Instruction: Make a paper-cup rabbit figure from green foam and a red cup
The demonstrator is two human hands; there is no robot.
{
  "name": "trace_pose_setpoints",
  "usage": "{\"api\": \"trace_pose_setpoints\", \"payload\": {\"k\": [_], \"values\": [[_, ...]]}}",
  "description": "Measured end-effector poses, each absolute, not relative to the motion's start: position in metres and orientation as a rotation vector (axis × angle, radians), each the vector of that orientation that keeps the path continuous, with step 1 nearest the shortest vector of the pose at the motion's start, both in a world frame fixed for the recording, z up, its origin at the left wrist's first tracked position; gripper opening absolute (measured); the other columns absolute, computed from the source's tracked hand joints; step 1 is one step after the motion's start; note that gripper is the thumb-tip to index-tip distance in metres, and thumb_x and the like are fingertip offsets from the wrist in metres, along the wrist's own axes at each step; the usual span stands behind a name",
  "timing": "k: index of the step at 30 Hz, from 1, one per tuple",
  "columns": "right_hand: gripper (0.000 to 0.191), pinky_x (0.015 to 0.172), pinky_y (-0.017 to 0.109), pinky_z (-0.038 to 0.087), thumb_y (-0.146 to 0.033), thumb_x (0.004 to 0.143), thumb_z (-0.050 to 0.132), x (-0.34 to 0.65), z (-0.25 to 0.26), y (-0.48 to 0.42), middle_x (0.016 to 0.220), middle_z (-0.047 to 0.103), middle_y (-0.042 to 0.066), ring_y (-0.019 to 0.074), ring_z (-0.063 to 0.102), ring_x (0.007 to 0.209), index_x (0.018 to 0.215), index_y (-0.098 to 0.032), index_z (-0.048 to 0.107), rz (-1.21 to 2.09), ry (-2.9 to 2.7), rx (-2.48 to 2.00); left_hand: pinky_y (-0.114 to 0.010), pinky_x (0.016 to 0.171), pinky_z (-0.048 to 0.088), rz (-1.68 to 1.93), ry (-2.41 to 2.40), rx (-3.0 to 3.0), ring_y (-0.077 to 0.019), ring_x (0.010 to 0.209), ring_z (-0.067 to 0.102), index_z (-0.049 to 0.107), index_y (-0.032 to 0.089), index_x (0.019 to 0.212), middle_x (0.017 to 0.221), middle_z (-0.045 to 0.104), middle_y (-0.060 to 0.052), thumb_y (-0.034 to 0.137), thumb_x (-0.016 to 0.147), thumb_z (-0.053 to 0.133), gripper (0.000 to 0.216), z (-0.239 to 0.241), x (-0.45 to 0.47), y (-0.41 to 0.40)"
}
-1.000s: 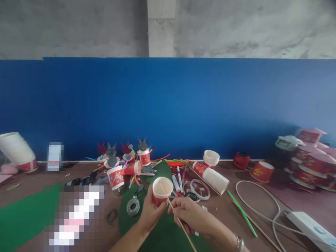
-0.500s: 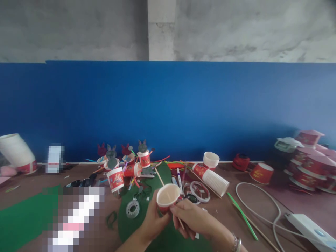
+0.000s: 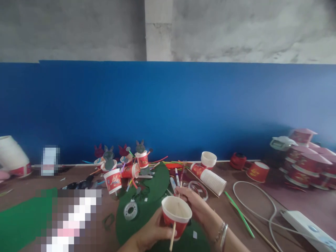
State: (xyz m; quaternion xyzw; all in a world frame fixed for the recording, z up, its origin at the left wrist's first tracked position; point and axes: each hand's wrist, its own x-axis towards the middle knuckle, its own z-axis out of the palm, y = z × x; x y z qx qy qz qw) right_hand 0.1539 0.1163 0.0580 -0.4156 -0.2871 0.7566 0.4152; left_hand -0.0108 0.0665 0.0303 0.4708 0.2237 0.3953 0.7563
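A red-and-white paper cup (image 3: 177, 224) is tilted toward me, its white mouth facing up. My left hand (image 3: 151, 227) wraps around the cup's left side and holds it. A thin wooden stick (image 3: 172, 235) runs through the cup, and its near end sticks out of the front wall by my left thumb. Behind the cup, my right hand (image 3: 193, 199) is closed in a pinch around the far part of the stick. The inside of the cup shows a faint line of the stick. Under both hands lies a green mat (image 3: 139, 224).
A clear tape roll (image 3: 130, 210) lies on the mat. Decorated cups with animal heads (image 3: 141, 159) stand behind. Stacked paper cups (image 3: 214, 182) lie right of centre, near markers (image 3: 177, 176). A white cable and power strip (image 3: 308, 227) occupy the right, before piled red cups (image 3: 301, 168).
The cup has turned and come nearer to me, slightly right. My right hand has shifted from the stick's near end to its far part behind the cup. The view has swung slightly right.
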Motion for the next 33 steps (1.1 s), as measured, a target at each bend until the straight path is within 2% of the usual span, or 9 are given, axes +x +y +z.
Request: {"api": "trace_pose_setpoints", "payload": {"k": [3, 6, 8, 11, 13, 19, 27, 33], "values": [[0.021, 0.035, 0.013, 0.025, -0.025, 0.070, 0.067, 0.146, 0.054, 0.111, 0.041, 0.042, -0.008, 0.0026, 0.034, 0.034, 0.058, -0.014, 0.053, 1.923, -0.456, -0.899, -0.045, 0.095, 0.038, 1.083, 0.521, 0.992, -0.0323, 0.111, 0.052, 0.053, 0.021, 0.120, 0.120, 0.058, -0.013, 0.036, 0.052, 0.082, 0.076, 0.029, -0.006, 0.071], [0.019, 0.044, 0.016, 0.038, -0.026, 0.069, 0.069, 0.142, 0.055, 0.109, 0.048, 0.053, -0.004, 0.0055, 0.046, 0.041, 0.062, -0.015, 0.056, 1.830, -0.359, -0.797, -0.045, 0.095, 0.038, 1.262, 0.549, 0.959, -0.0318, 0.110, 0.053, 0.048, 0.022, 0.124, 0.124, 0.055, -0.014, 0.038, 0.048, 0.084, 0.086, 0.027, -0.003, 0.078], [0.020, 0.049, 0.017, 0.041, -0.030, 0.069, 0.071, 0.139, 0.055, 0.109, 0.054, 0.059, -0.002, 0.0074, 0.050, 0.047, 0.068, -0.016, 0.058, 1.701, -0.436, -0.775, -0.045, 0.094, 0.039, 1.266, 0.557, 0.905, -0.0314, 0.108, 0.054, 0.052, 0.020, 0.121, 0.119, 0.058, -0.014, 0.041, 0.053, 0.081, 0.077, 0.028, -0.005, 0.081], [0.025, 0.049, 0.018, 0.040, -0.038, 0.068, 0.073, 0.135, 0.054, 0.107, 0.059, 0.061, -0.002, 0.0097, 0.053, 0.052, 0.072, -0.017, 0.059, 1.475, -0.645, -0.829, -0.043, 0.093, 0.041, 1.211, 0.555, 0.792, -0.0291, 0.105, 0.057, 0.060, 0.018, 0.109, 0.110, 0.064, -0.013, 0.044, 0.066, 0.072, 0.051, 0.033, -0.010, 0.081], [0.028, 0.050, 0.020, 0.040, -0.043, 0.069, 0.070, 0.132, 0.053, 0.104, 0.060, 0.061, -0.001, 0.0116, 0.055, 0.055, 0.073, -0.017, 0.059, 1.381, -0.802, -0.871, -0.042, 0.091, 0.042, 1.180, 0.544, 0.754, -0.0276, 0.102, 0.058, 0.063, 0.018, 0.105, 0.106, 0.066, -0.011, 0.043, 0.070, 0.069, 0.044, 0.037, -0.012, 0.080], [0.029, 0.056, 0.024, 0.043, -0.047, 0.077, 0.062, 0.125, 0.054, 0.090, 0.063, 0.062, 0.001, 0.0141, 0.055, 0.058, 0.075, -0.018, 0.060, 1.279, -1.071, -0.866, -0.037, 0.090, 0.042, 1.175, 0.559, 0.820, -0.0256, 0.094, 0.061, 0.067, 0.013, 0.100, 0.096, 0.069, -0.011, 0.038, 0.062, 0.076, 0.046, 0.043, -0.008, 0.080], [0.032, 0.049, 0.021, 0.040, -0.050, 0.071, 0.065, 0.135, 0.059, 0.100, 0.058, 0.059, -0.002, 0.0117, 0.050, 0.052, 0.073, -0.019, 0.058, 1.246, -0.803, -0.931, -0.029, 0.074, 0.048, 1.331, 0.837, 0.886, -0.0180, 0.074, 0.061, 0.065, 0.014, 0.101, 0.083, 0.070, -0.006, 0.032, 0.057, 0.079, 0.049, 0.033, -0.018, 0.091], [0.032, 0.045, 0.021, 0.039, -0.049, 0.068, 0.068, 0.145, 0.063, 0.109, 0.055, 0.058, -0.001, 0.0110, 0.048, 0.049, 0.069, -0.018, 0.058, 1.211, -0.797, -0.930, -0.028, 0.072, 0.049, 1.294, 0.899, 0.900, -0.0178, 0.073, 0.061, 0.065, 0.015, 0.100, 0.082, 0.069, -0.005, 0.031, 0.052, 0.080, 0.052, 0.037, -0.021, 0.090]]}}
